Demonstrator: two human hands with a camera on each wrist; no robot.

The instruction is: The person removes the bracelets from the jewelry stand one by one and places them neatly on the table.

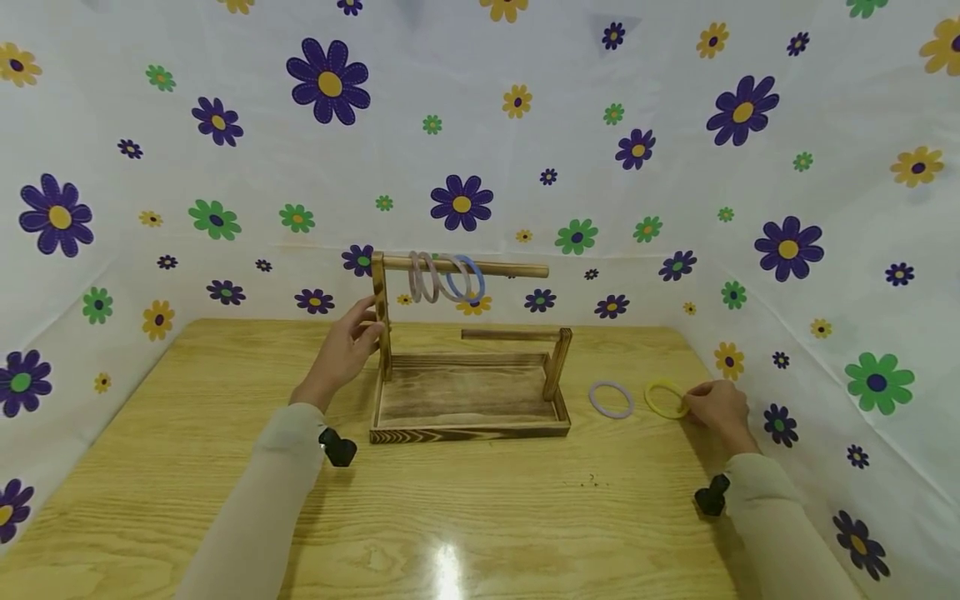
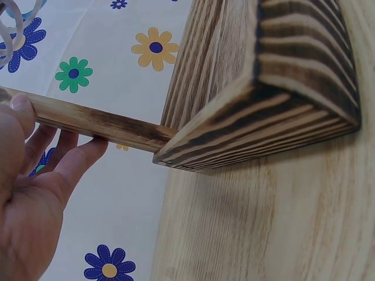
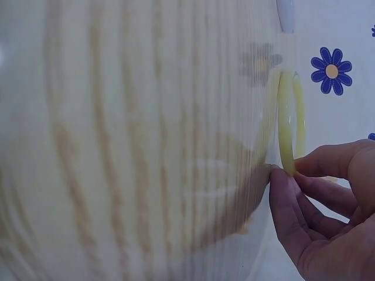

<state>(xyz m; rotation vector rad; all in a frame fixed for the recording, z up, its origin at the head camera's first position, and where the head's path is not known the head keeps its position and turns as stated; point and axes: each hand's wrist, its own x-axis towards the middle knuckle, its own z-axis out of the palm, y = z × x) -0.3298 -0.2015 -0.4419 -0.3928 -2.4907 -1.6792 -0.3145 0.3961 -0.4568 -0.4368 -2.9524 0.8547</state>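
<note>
My left hand (image 1: 347, 343) grips the tall left post (image 2: 96, 123) of a wooden bangle stand, thumb on one face and fingers on the other. From the top of that post a wooden bar (image 1: 517, 269) runs right, with several bangles hanging on it: pinkish-grey ones and a blue bangle (image 1: 481, 285). On the table to the right lies a yellow bangle (image 1: 655, 408); my right hand (image 1: 722, 410) pinches its right edge between thumb and fingertips. The right wrist view shows the pinch on the yellow bangle (image 3: 285, 129) close to the tabletop.
Left of the yellow bangle, a pale purple bangle (image 1: 597, 407) lies flat. The stand has a low-rimmed tray (image 1: 468, 435) and a shorter right post (image 1: 557, 367) whose bar (image 1: 510, 335) points left. Flower-printed cloth (image 1: 517, 167) encloses the back and sides of the wooden table (image 1: 465, 500).
</note>
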